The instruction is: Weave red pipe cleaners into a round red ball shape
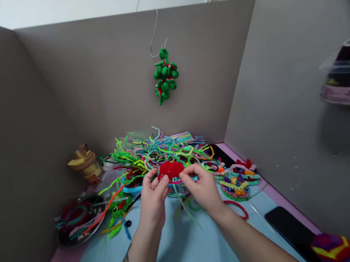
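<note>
A red fuzzy piece point(171, 169), apparently made of coiled pipe cleaner, is held up between my hands over the blue cloth. My left hand point(153, 192) pinches its left edge between thumb and fingers. At its right edge my right hand point(202, 186) grips it the same way. A pinkish-red strand curves just below the piece, and a pale green pipe cleaner point(187, 206) hangs beneath. Right behind lies a big tangled heap of pipe cleaners point(164, 148), mostly green, yellow and blue. The far side of the red piece is hidden.
A dark dish point(68, 241) of pipe cleaners and a green figure point(119, 208) are on the left, near a tan pot point(85, 165). Colourful finished pieces point(237, 185) and a black phone point(287, 224) lie right. A green ornament point(165, 75) hangs on the grey back panel point(96, 72).
</note>
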A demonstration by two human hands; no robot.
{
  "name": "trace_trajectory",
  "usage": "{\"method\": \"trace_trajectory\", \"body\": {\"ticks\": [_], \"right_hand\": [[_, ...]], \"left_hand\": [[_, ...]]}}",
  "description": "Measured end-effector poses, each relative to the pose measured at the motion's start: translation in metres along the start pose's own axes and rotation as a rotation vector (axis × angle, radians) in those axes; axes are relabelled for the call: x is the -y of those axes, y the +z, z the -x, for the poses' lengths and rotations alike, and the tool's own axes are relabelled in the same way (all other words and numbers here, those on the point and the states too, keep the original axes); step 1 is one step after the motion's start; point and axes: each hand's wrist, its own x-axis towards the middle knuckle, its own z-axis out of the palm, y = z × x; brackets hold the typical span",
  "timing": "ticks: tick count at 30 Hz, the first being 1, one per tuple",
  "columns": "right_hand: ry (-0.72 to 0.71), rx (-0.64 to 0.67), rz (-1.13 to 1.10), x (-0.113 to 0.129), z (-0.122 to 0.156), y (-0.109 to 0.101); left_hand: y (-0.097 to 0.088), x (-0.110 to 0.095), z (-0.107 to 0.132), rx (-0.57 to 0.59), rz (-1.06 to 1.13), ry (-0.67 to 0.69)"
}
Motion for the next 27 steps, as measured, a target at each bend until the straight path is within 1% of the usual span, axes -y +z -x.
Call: {"method": "trace_trajectory", "body": {"ticks": [3, 8, 11, 13, 16, 21, 27], "right_hand": [[-0.104, 0.006, 0.084, -0.002, -0.002, 0.000], [-0.410, -0.085, 0.290, -0.004, 0.002, 0.000], [-0.505, -0.139, 0.401, -0.002, 0.006, 0.000], [-0.526, -0.119, 0.459, 0.000, 0.007, 0.000], [-0.519, -0.035, 0.534, 0.002, 0.007, -0.001], [-0.504, -0.003, 0.570, 0.002, 0.007, -0.001], [-0.468, 0.085, 0.651, -0.001, 0.006, 0.004]], "left_hand": [[-0.001, -0.001, -0.001, 0.023, -0.007, 0.019], [-0.002, 0.004, -0.004, 0.014, -0.081, 0.086], [-0.001, 0.007, -0.003, 0.011, -0.116, 0.145], [0.001, 0.008, -0.002, 0.011, -0.132, 0.174], [0.002, 0.008, 0.000, 0.017, -0.163, 0.181], [0.003, 0.008, 0.000, 0.011, -0.198, 0.196], [0.002, 0.010, 0.000, 0.010, -0.225, 0.199]]}}
